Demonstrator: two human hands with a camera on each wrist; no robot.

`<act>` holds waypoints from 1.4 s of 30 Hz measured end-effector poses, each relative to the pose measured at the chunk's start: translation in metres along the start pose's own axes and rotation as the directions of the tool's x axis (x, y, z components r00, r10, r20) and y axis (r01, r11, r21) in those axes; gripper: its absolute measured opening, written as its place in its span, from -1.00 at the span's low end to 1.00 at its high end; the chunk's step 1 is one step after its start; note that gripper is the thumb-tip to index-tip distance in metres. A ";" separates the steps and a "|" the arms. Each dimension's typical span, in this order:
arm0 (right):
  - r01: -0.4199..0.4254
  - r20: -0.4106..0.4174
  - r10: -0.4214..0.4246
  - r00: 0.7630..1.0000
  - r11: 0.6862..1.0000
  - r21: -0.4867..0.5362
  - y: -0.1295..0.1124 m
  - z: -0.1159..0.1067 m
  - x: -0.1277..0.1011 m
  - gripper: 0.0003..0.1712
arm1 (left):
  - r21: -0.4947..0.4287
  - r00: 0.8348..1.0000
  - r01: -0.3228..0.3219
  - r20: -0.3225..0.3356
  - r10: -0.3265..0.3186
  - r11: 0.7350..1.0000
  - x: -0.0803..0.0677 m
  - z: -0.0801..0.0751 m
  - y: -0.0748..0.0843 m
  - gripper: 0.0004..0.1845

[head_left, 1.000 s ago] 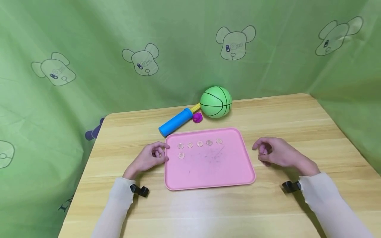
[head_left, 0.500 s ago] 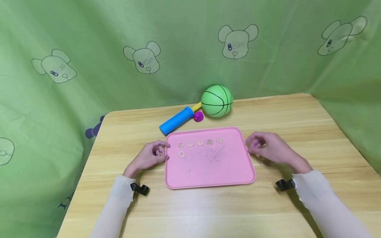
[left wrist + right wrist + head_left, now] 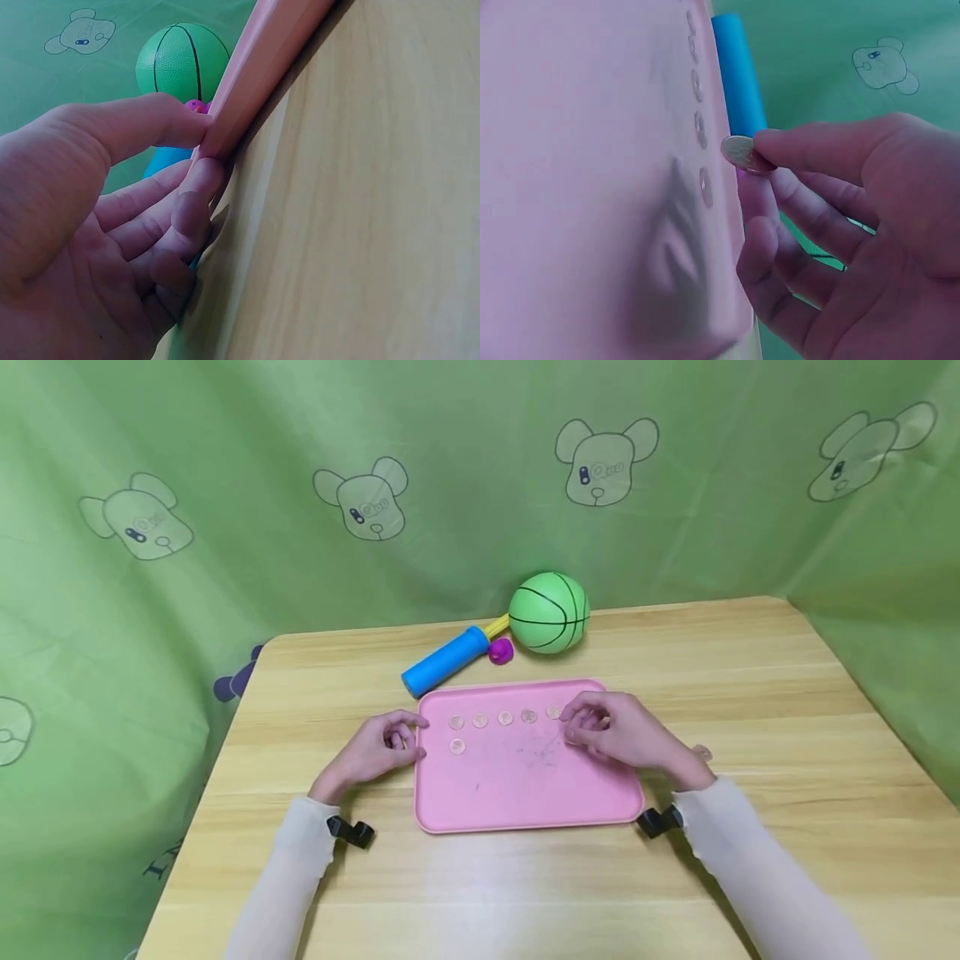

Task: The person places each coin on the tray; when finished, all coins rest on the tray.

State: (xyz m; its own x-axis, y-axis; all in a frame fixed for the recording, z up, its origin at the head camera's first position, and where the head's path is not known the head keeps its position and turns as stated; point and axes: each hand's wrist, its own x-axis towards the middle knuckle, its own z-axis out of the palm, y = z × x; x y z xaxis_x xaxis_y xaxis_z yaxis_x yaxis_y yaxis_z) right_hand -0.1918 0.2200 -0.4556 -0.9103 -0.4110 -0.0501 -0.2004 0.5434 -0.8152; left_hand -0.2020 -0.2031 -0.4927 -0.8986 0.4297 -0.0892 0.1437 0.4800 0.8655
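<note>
A pink tray (image 3: 525,814) lies on the table, with several coins (image 3: 505,717) in a row along its far side and a single coin (image 3: 457,747) below the row's left end. My left hand (image 3: 378,747) pinches the tray's left rim between thumb and fingers, as the left wrist view shows. Over the tray's right part is my right hand (image 3: 618,727). Its thumb and fingers pinch a coin (image 3: 742,153), seen in the right wrist view above the tray. The other right fingers are curled.
Behind the tray lie a blue pump (image 3: 446,662) with a yellow end, a small purple object (image 3: 500,651) and a green ball (image 3: 550,612). Another coin-like disc (image 3: 702,752) shows on the table beside the right wrist. A green curtain (image 3: 480,485) hangs behind.
My right hand has moved left from the table beside the tray to above its right part. The left hand stays at the left rim. The coins in the tray look unchanged.
</note>
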 end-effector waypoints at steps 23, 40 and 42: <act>0.040 0.008 -0.040 0.999 0.999 0.009 -0.033 0.063 0.044 -0.86 | -0.019 1.000 0.011 -0.001 -0.011 1.000 -0.001 -0.001 -0.002 -0.53; -0.017 0.050 0.017 0.999 1.000 -0.018 -0.054 0.093 0.064 -0.83 | -0.016 1.000 0.003 0.005 -0.003 1.000 -0.001 0.000 0.001 -0.54; -0.018 0.049 0.020 0.999 0.999 -0.032 -0.056 0.093 0.065 -0.84 | -0.013 1.000 0.004 0.002 -0.004 1.000 -0.001 0.000 0.001 -0.54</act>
State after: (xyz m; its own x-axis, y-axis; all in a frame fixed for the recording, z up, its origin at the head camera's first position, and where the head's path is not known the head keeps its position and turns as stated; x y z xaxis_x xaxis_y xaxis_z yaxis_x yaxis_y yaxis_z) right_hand -0.2058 0.0946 -0.4672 -0.8950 -0.4360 -0.0945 -0.1956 0.5740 -0.7952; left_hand -0.2011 -0.2030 -0.4917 -0.8983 0.4293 -0.0932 0.1348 0.4712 0.8717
